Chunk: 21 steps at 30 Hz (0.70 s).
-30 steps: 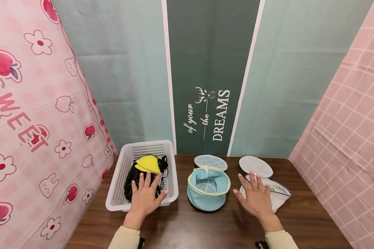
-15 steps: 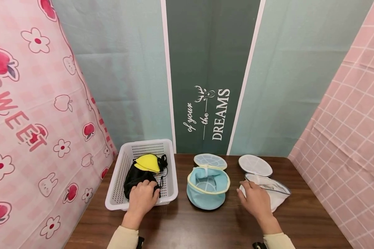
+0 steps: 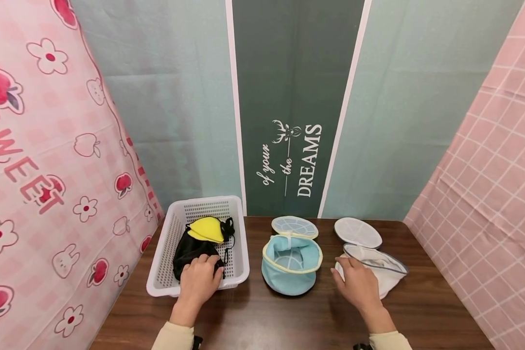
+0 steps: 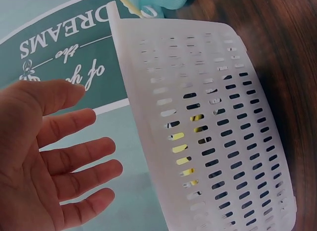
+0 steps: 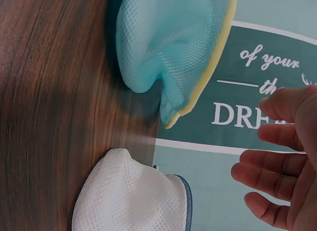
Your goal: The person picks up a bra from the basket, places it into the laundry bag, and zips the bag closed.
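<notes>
My left hand point(image 3: 198, 282) hovers over the front rim of a white plastic basket point(image 3: 241, 243), fingers loosely bent. In the left wrist view, that hand point(image 4: 69, 161) holds nothing and stays apart from the perforated basket wall point(image 4: 218, 137). Inside the basket lie a black fabric bundle point(image 3: 187, 253) and a bright yellow piece point(image 3: 206, 229). My right hand point(image 3: 359, 284) is above a white mesh laundry bag point(image 3: 391, 278) with grey trim, partly covering it. Its relaxed fingers point(image 5: 262, 166) hold nothing in the right wrist view.
Between the hands stands a light blue mesh laundry bag point(image 3: 288, 283) with yellow trim, its round lid point(image 3: 295, 226) flipped back. The white bag's round lid point(image 3: 358, 232) lies behind it. Everything rests on a dark wooden table point(image 3: 280, 323). Curtains point(image 3: 192, 121) enclose the back and sides.
Both hands had their fingers spread straight a second ago; now the fingers are drawn in and loosely bent. The basket and the mesh bags have stayed in place.
</notes>
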Available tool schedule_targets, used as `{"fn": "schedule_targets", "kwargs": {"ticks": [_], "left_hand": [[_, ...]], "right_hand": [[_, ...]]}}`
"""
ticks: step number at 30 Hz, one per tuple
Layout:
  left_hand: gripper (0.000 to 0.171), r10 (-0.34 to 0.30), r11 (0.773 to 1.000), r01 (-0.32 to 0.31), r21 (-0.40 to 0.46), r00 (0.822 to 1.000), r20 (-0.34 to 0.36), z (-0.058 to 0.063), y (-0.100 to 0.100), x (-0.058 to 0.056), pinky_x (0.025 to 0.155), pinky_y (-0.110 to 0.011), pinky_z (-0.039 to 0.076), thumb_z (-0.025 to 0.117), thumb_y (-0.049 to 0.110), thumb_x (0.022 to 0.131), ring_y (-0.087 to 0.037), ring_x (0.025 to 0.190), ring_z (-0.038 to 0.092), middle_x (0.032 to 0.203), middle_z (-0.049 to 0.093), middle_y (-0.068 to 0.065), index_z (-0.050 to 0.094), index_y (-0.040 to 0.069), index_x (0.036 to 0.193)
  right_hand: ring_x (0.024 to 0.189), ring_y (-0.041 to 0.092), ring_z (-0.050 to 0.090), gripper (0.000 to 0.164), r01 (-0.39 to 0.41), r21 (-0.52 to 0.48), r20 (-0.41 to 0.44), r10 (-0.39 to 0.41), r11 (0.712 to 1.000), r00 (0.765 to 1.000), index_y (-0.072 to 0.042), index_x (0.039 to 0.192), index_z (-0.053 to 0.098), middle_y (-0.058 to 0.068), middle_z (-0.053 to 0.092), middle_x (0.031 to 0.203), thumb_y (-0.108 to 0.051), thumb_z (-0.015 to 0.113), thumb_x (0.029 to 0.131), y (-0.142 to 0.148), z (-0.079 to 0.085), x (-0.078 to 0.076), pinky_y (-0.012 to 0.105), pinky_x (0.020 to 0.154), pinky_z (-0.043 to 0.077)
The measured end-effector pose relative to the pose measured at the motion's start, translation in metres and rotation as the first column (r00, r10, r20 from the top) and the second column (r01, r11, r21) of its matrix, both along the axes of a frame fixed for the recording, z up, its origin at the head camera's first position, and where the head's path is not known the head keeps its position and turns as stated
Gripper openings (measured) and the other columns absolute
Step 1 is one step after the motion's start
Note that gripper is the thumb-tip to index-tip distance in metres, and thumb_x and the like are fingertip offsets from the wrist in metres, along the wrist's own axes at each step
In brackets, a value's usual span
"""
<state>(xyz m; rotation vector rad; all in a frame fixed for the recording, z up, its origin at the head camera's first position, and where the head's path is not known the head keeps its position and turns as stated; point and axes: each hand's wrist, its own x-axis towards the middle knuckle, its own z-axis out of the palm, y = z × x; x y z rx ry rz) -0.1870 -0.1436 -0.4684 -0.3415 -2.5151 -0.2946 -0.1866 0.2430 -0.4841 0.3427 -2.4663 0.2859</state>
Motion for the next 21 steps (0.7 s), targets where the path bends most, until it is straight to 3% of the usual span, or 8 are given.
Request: {"fn": "schedule_targets", "kwargs": {"ticks": [9,15,21], "left_hand": [[0.03,0.015,0.999,-0.016,0.033,0.999,0.033,0.001,-0.004,0.004,0.051,-0.043,0.043,0.075,0.022,0.076,-0.032,0.068,0.058,0.089,0.063,-0.014,0.069,0.005,0.1],[0.032,-0.019,0.994,0.012,0.109,0.998,0.064,0.0,-0.009,0.001,0.049,-0.043,0.047,0.077,0.019,0.075,-0.033,0.065,0.06,0.092,0.063,-0.017,0.068,0.002,0.101],[0.035,-0.01,0.988,-0.011,0.151,0.991,0.137,0.004,-0.015,-0.005,0.056,-0.048,0.048,0.074,0.02,0.078,-0.037,0.072,0.061,0.097,0.062,-0.02,0.066,0.0,0.105]], "right_hand": [[0.068,0.036,0.06,0.035,0.033,-0.113,0.074,-0.025,0.993,0.997,-0.001,0.105,0.066,0.018,0.064,0.095,-0.019,0.073,0.076,-0.011,-0.002,0.007,0.048,0.053,0.045],[0.08,0.036,0.062,0.038,0.047,-0.18,0.15,-0.019,0.983,0.988,0.0,0.109,0.064,0.019,0.063,0.1,-0.018,0.073,0.078,-0.017,-0.01,0.003,0.05,0.06,0.047],[0.091,0.038,0.06,0.042,0.073,-0.237,0.239,-0.015,0.969,0.971,0.003,0.116,0.059,0.022,0.06,0.107,-0.02,0.069,0.082,-0.019,-0.014,-0.005,0.052,0.067,0.047]]}}
